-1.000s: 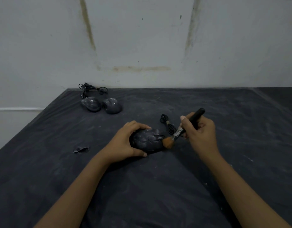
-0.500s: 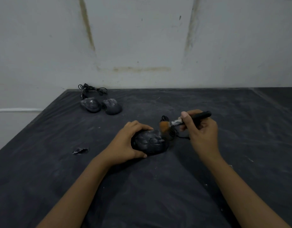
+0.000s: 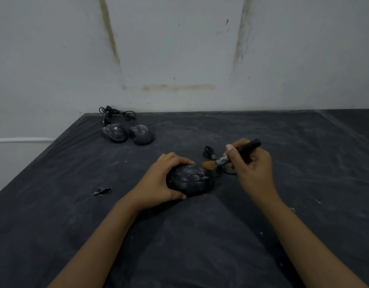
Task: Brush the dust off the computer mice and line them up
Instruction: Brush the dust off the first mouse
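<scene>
The left grip (image 3: 158,181) clasped the mouse (image 3: 190,180) on the worktop (image 3: 200,235) while the right grip (image 3: 252,167) pinched the brush (image 3: 222,160), bristles at the mouse's far edge — short, light outward strokes would suit best.

mouse (image 3: 192,181): rear end tucked under the left hand (image 3: 158,183)
brush (image 3: 222,161): mid-handle buried in the right hand (image 3: 252,169)
cable (image 3: 208,151): 1 o'clock of mouse, partly behind brush
</scene>
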